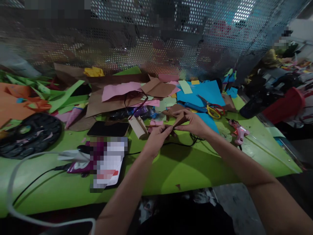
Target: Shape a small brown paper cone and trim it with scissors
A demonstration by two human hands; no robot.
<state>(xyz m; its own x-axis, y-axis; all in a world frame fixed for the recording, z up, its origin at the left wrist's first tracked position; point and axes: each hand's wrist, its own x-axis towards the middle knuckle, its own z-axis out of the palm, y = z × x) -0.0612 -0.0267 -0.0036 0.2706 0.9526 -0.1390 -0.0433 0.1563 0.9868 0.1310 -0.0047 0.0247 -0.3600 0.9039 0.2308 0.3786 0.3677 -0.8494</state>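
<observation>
Between my two hands is a small folded piece of brown paper (180,119), held above the green tabletop. My left hand (158,136) pinches its lower left end between thumb and fingers. On the other side, my right hand (192,123) grips the paper with its fingers closed around it. Just left of my left hand lies a cardboard tube (138,127). Beyond my right hand are scissors (212,110) with red and yellow handles and a blue-handled cutter (195,107). A pink glue gun (238,132) rests farther right.
Coloured paper, including a blue sheet (202,93) and pink sheet (119,90), covers the table's back before a perforated metal panel (151,49). A dark phone (108,129), a lit phone (114,163), a power strip (75,165) and a black round tray (31,135) lie left. Cables cross the green table (171,173).
</observation>
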